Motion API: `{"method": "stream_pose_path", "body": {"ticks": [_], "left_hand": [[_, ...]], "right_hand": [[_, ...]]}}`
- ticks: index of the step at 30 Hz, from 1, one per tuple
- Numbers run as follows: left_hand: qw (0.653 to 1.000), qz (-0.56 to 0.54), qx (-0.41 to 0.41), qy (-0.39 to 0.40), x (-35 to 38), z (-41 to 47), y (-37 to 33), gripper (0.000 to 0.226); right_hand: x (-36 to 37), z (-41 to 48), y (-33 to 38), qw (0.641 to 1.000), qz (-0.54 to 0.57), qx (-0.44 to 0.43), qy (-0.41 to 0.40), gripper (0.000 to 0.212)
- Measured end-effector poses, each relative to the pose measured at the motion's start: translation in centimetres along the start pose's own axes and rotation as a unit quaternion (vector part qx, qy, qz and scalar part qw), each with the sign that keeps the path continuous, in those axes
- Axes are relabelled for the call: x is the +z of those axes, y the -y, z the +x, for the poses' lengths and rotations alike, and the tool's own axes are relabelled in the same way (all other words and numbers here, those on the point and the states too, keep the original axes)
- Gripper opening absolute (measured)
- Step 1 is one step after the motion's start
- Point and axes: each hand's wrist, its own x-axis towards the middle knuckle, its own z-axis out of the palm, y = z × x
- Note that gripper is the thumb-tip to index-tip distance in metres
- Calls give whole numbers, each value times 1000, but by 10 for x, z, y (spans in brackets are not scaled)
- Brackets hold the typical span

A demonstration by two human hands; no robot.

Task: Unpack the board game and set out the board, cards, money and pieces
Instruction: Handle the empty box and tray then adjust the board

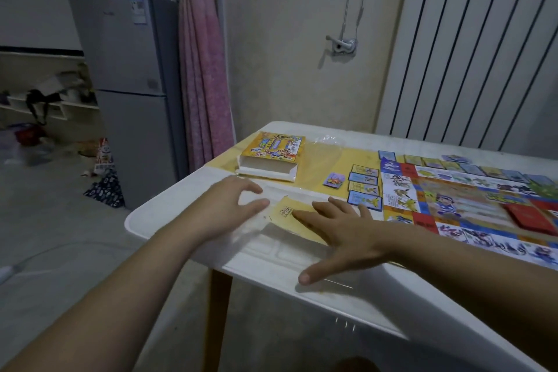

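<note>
Both hands lie flat on the white table (169, 205), near its left end, and neither has hold of anything. The left hand (232, 205) rests palm down with its fingers straight and a little spread, the thumb reaching toward 3 o'clock. The right hand (341, 229) is also palm down and spread wide. Its fingertips press on a yellow sheet (287, 214) printed with small dark marks, and its thumb sticks out toward 7 o'clock near the table's front edge.

The yellow sheet lies between the two hands. Its free corner points at the left thumb, just beside it, and its other end is hidden under the right palm. Something clear and glossy seems to lie over this patch of table, but what it is cannot be told.

From the hands, the game box (273, 157) sits at 12 o'clock, well apart from them, with its open white end facing the person. Crumpled clear wrap (327, 142) lies just past it at 1 o'clock. A small purple card (333, 180) lies at 1 o'clock from the right hand, with a column of four blue-and-yellow cards (363, 187) just beside it. The lowest card in the column is near the right fingertips.

The board (468, 205) is spread open at 3 o'clock, and its near corner is close to the right wrist. A row of cards (453, 164) runs along the board's far edge, and a red stack (531, 217) rests on the board.

Beyond the table, a grey fridge (129, 69) and a pink curtain (202, 54) stand at 11 o'clock, and a white radiator (471, 48) stands at 2 o'clock.
</note>
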Motion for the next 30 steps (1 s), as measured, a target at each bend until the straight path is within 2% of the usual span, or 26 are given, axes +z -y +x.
{"method": "stream_pose_path", "body": {"ticks": [2, 5, 7, 10, 18, 22, 26, 28, 30], "left_hand": [[1000, -2, -18, -11, 0, 27, 15, 31], [998, 6, -51, -22, 7, 68, 41, 41], [996, 20, -87, -14, 14, 91, 54, 49], [989, 64, -135, 17, 26, 117, 68, 44], [986, 64, -153, 11, 38, 135, 61, 47], [987, 37, -147, -49, 23, 116, 51, 38], [985, -2, -93, -146, 7, 72, 42, 19], [978, -21, -78, -190, 3, 46, 38, 16], [968, -34, -75, -236, -1, 23, 35, 25]], "right_hand": [[1, 3, -1, 1000, -13, -1, 4, 106], [3, 6, -2, 999, -31, 0, 14, 104], [3, 7, -2, 999, -35, 2, 21, 103], [2, 7, -2, 999, -34, 6, 31, 104], [0, 8, -1, 998, -24, 9, 51, 105], [1, 8, 0, 999, -25, 10, 39, 105], [2, 2, -1, 1000, 7, 1, 6, 109], [0, -1, -1, 999, 34, 0, -7, 112], [-5, -2, 2, 997, 64, 6, -34, 111]]}}
